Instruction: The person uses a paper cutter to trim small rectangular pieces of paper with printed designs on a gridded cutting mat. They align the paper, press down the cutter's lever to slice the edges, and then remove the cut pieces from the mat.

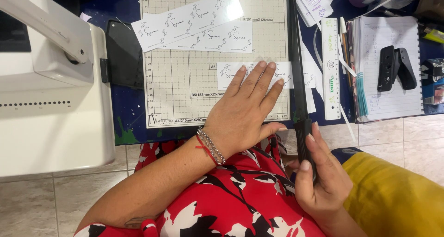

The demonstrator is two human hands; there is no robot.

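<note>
The left hand [245, 114] lies flat, palm down, fingers straight and close together, on a white paper cutting board with a printed grid [185, 86]. Its fingertips press on a narrow white paper strip printed with small black leaf-and-script marks [229, 72]; the middle of that strip is hidden under the fingers, and its right end reaches the black cutter arm [298, 70] that runs along the board's right edge. A silver chain bracelet and a thin red cord [210, 146] circle the left wrist.

The right hand [321, 174] is curled around the black handle of the cutter arm at the near end, fingers wrapped tight, so most of the handle is covered and its shape is hard to make out.

2 more printed white strips [194, 26] lie overlapping at a slant higher on the board. Right of the arm sit a white plastic ruler with green print [330, 68], loose paper offcuts, and a spiral notebook [393, 65] bearing a black hole punch [395, 68].

A white machine [46, 79] fills the left side, cut off by the frame. The board's top edge is also cut off. A red, black and white patterned garment [231, 200] and a yellow fabric [397, 195] cover the lap.
</note>
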